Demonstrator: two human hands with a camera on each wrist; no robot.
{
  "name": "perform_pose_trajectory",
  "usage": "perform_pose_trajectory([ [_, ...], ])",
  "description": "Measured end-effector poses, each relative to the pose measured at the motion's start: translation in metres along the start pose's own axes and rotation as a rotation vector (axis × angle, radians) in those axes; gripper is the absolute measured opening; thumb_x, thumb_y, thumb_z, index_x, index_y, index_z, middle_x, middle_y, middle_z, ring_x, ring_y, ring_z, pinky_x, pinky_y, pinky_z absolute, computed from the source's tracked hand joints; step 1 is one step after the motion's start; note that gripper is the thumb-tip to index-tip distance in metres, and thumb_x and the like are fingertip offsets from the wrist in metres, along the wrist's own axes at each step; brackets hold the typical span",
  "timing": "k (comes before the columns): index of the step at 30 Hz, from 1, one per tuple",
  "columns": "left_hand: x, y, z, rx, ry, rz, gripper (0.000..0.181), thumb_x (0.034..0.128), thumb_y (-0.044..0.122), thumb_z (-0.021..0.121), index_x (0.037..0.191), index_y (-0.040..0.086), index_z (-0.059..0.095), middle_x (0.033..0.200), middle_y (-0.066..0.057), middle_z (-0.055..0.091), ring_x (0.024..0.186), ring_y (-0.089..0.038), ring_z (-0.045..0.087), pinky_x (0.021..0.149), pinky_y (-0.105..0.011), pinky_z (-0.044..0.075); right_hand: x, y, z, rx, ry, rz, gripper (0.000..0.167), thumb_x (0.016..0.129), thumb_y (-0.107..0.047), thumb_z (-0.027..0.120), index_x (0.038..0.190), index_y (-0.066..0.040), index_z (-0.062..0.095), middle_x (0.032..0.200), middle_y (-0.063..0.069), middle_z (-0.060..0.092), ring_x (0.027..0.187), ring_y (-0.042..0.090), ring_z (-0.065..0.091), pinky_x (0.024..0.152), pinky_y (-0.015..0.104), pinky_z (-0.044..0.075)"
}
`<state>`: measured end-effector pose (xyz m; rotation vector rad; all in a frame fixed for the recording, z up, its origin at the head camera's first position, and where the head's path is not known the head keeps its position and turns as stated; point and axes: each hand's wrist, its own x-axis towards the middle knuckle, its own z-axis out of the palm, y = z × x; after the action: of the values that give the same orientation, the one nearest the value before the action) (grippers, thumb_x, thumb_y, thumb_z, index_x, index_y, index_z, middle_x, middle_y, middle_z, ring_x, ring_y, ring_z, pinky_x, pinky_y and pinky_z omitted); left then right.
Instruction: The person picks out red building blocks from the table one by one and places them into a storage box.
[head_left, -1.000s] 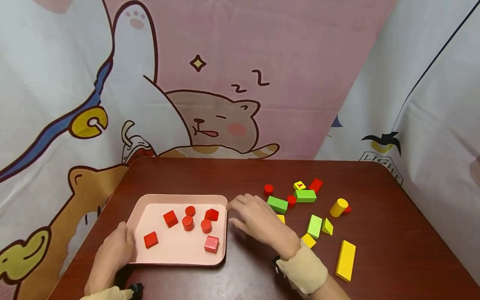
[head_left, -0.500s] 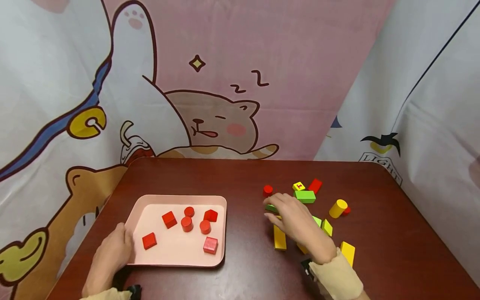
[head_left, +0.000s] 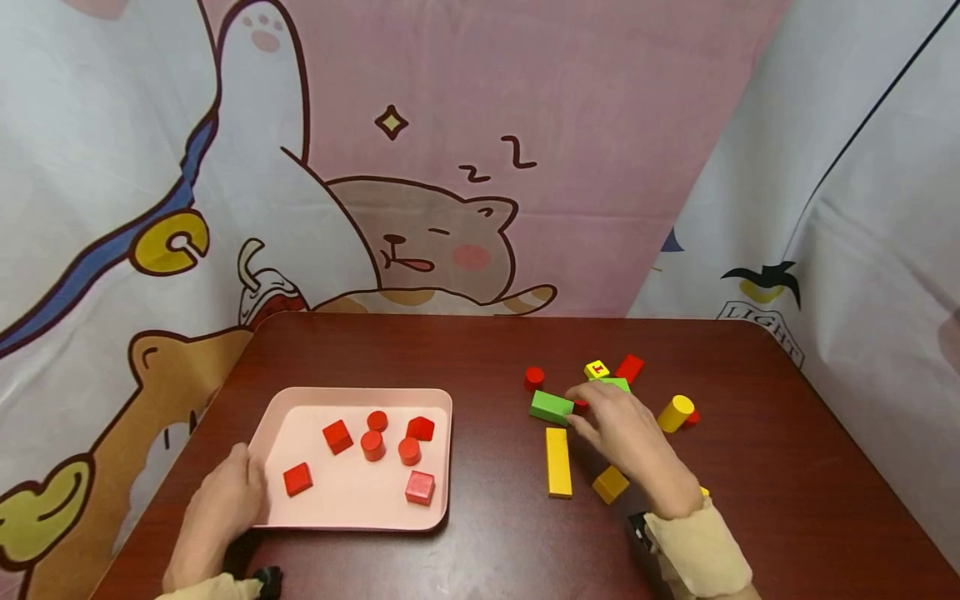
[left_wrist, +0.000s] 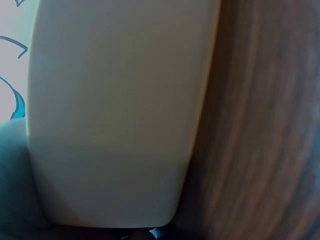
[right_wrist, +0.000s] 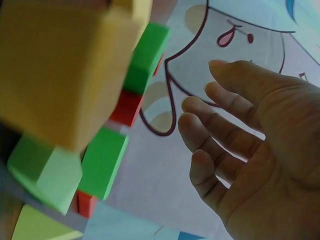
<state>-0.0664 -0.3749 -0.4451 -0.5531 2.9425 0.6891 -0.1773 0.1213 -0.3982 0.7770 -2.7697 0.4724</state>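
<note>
Head view — right hand [head_left: 626,432] spread by green block [head_left: 551,408], long axis mostly sideways — left hand [head_left: 228,493] at tray [head_left: 356,500], grip unclear

Behind the reddish-brown table [head_left: 795,467], a pink-and-white cloth [head_left: 600,150] was hung, printed with a sleeping cat [head_left: 442,217]; light was faintly reflected from the table's near part.

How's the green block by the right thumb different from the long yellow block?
The green block is shorter and chunkier; the yellow block is longer and flatter. The green block is turned more sideways; the yellow block runs front to back. Both have straight edges and lie on the table.
</note>
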Motion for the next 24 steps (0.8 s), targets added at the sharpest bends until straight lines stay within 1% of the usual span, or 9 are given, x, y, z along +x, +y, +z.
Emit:
perform_pose_trajectory([
  [2,0.000,0.000,0.000,-0.002,-0.003,-0.004,0.023,0.1011,0.019,0.032,0.102,-0.002,0.042,0.090,-0.029,0.053,0.085,-0.052,0.055,0.065,-0.056,0.039,0.000,0.005,0.001,-0.006,0.003,0.006,0.032,0.080,-0.019,0.081,0.109,-0.010,0.068,0.105,0.004,0.067,0.099,0.024,0.061,0.075,0.042,0.051],
  [3,0.001,0.000,0.000,-0.003,-0.008,-0.009,0.023,0.1012,0.019,0.032,0.102,-0.002,0.042,0.090,-0.029,0.053,0.085,-0.051,0.055,0.065,-0.055,0.039,0.000,0.007,0.001,-0.008,0.004,0.006,0.032,0.081,-0.019,0.080,0.109,-0.010,0.068,0.105,0.004,0.067,0.098,0.024,0.061,0.074,0.041,0.051],
  [6,0.001,0.000,-0.001,-0.003,-0.015,-0.019,0.023,0.1015,0.019,0.033,0.103,-0.002,0.042,0.090,-0.028,0.053,0.084,-0.049,0.056,0.065,-0.055,0.039,0.002,0.012,0.002,-0.010,0.004,0.004,0.032,0.080,-0.018,0.080,0.109,-0.009,0.068,0.104,0.005,0.067,0.086,0.021,0.060,0.068,0.038,0.050],
  [9,0.001,0.000,-0.001,0.001,-0.015,-0.023,0.023,0.1015,0.019,0.033,0.102,-0.002,0.041,0.089,-0.027,0.053,0.082,-0.047,0.056,0.066,-0.054,0.039,0.005,0.017,0.003,-0.013,-0.011,0.011,0.032,0.081,-0.018,0.080,0.110,-0.010,0.067,0.104,0.006,0.066,0.074,0.017,0.055,0.062,0.034,0.048],
  [11,0.001,0.001,-0.001,-0.002,-0.018,-0.026,0.023,0.1016,0.019,0.033,0.102,-0.002,0.041,0.088,-0.026,0.053,0.081,-0.046,0.056,0.066,-0.054,0.039,0.007,0.019,0.005,-0.013,-0.031,0.028,0.032,0.082,-0.018,0.079,0.111,-0.010,0.067,0.105,0.007,0.065,0.071,0.016,0.053,0.061,0.034,0.047],
  [15,0.001,0.001,-0.001,-0.001,-0.014,-0.016,0.022,0.1014,0.019,0.032,0.103,-0.001,0.041,0.091,-0.028,0.053,0.082,-0.046,0.056,0.066,-0.054,0.039,0.010,0.025,0.009,-0.012,-0.067,0.051,0.034,0.082,-0.019,0.079,0.112,-0.010,0.066,0.106,0.008,0.064,0.076,0.019,0.056,0.063,0.038,0.050],
  [18,0.000,0.000,0.000,0.004,-0.005,-0.006,0.021,0.1009,0.018,0.033,0.102,-0.001,0.041,0.092,-0.029,0.053,0.084,-0.049,0.056,0.066,-0.055,0.040,0.012,0.028,0.012,-0.017,-0.077,0.047,0.034,0.081,-0.018,0.080,0.111,-0.009,0.066,0.105,0.008,0.064,0.080,0.020,0.059,0.066,0.041,0.051],
  [24,0.001,0.001,0.000,0.005,-0.023,-0.025,0.022,0.1012,0.019,0.034,0.103,-0.001,0.041,0.091,-0.027,0.053,0.083,-0.046,0.056,0.066,-0.054,0.040,0.017,0.033,0.019,-0.033,-0.092,0.031,0.034,0.079,-0.015,0.081,0.109,-0.009,0.066,0.102,0.007,0.064,0.075,0.019,0.057,0.065,0.041,0.051],
])
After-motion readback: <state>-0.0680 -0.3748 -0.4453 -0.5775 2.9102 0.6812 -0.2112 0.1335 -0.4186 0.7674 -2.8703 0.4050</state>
